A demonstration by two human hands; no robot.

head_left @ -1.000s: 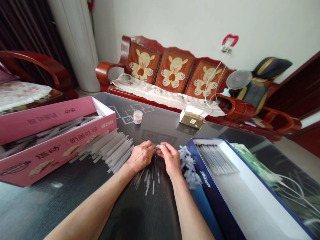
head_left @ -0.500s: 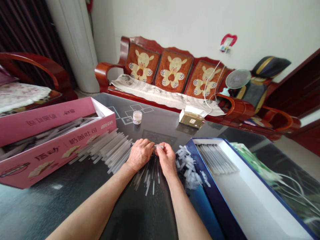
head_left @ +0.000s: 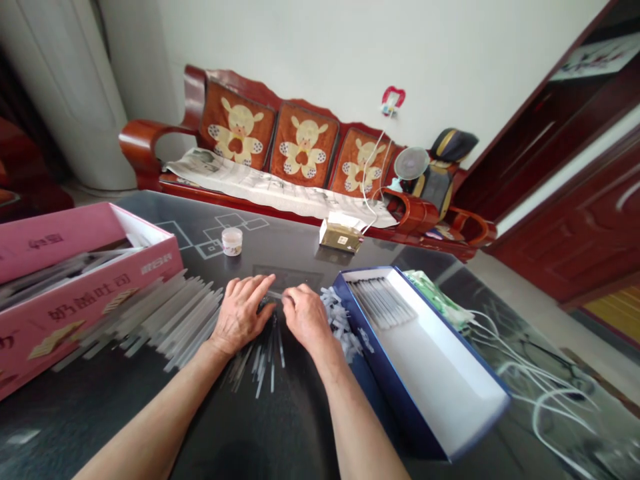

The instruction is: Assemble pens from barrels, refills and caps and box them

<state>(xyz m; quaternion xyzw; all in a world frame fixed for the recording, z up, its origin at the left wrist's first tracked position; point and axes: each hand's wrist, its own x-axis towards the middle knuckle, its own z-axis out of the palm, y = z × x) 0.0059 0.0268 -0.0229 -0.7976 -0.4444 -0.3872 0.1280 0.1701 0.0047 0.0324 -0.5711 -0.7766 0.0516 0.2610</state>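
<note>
My left hand (head_left: 244, 311) hovers over the table with its fingers stretched and thumb apart from the index finger. Opposite it, my right hand (head_left: 306, 316) is closed, pinching a small translucent tube (head_left: 275, 295) whose end points at my left fingers. Beneath the hands fans a bunch of thin clear and dark rods (head_left: 260, 365). Left of my left hand lies a row of long frosted tubes (head_left: 187, 320). A pile of short translucent pieces (head_left: 341, 325) sits between my right hand and the blue box (head_left: 387, 383); several slim tubes (head_left: 381, 301) line that box's far end.
A pink carton (head_left: 100, 293) holding more tubes stands at the left. A small lidded jar (head_left: 232, 243) and a tissue box (head_left: 341, 236) are farther back on the dark table (head_left: 250, 440). White cables (head_left: 543, 393) and a green packet (head_left: 440, 295) lie right of the blue box.
My hands have moved apart; the left fingers have opened off the small tube, which stays in my right fingers. The camera view has turned right.
</note>
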